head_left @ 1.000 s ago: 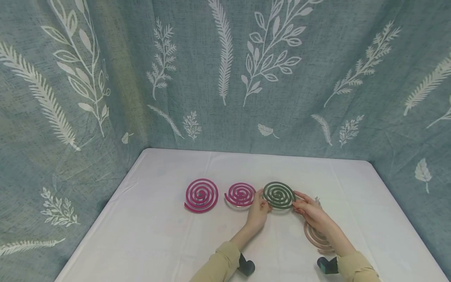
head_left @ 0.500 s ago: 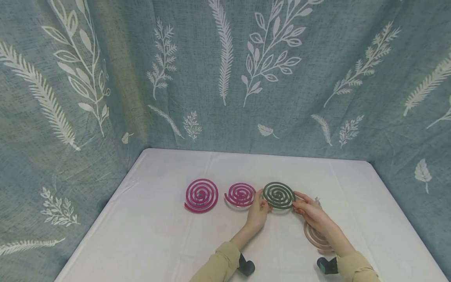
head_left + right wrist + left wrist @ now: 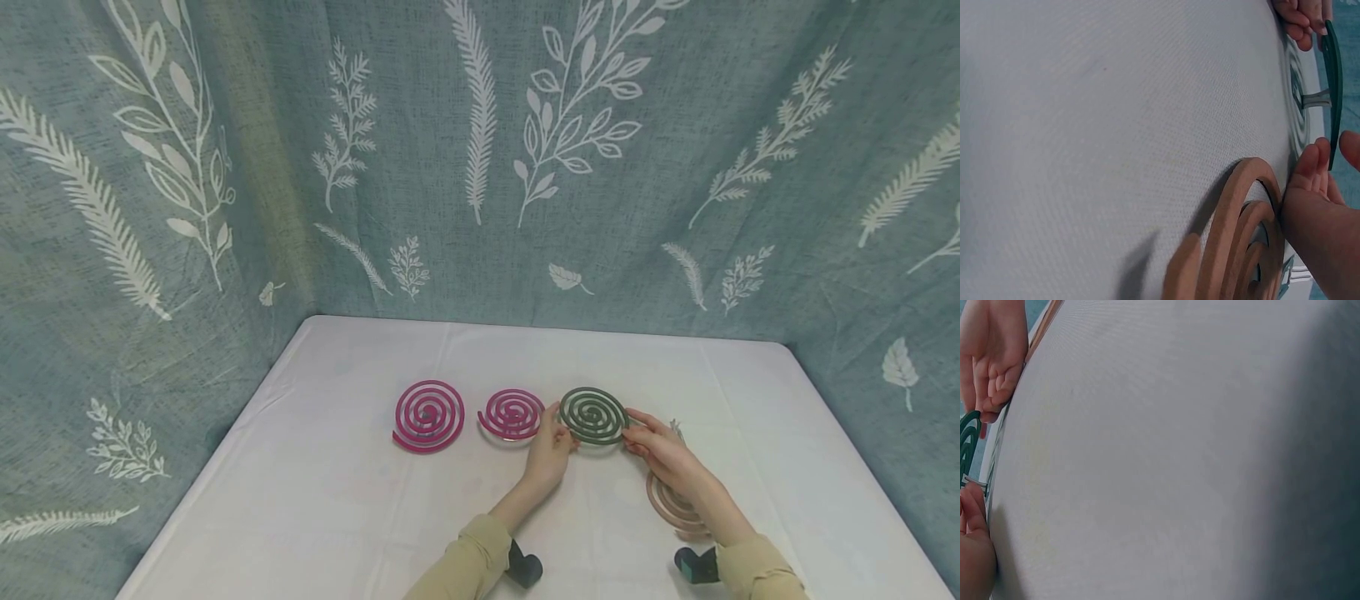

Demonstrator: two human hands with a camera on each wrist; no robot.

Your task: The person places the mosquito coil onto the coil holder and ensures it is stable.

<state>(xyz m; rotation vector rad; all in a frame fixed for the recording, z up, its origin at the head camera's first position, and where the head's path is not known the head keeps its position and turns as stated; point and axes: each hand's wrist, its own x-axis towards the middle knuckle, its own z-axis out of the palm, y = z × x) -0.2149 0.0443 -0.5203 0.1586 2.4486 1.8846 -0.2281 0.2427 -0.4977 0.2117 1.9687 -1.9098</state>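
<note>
A green mosquito coil (image 3: 594,415) lies level over the table, its far hand-side edges between my two hands. My left hand (image 3: 549,454) pinches its left rim, and my right hand (image 3: 663,450) pinches the right rim with thumb and fingers. In the right wrist view the green coil (image 3: 1335,94) shows edge-on, raised above the cloth, with a thin metal stand (image 3: 1317,99) beneath its middle. A brown mosquito coil (image 3: 1225,219) lies on the cloth below my right wrist; in the head view the forearm hides part of it.
Two pink mosquito coils stand left of my hands: a larger one (image 3: 428,417) and a smaller one (image 3: 512,414) close to my left fingers. A small metal stand (image 3: 677,428) shows behind my right hand. A patterned curtain (image 3: 480,167) borders the white table (image 3: 300,467).
</note>
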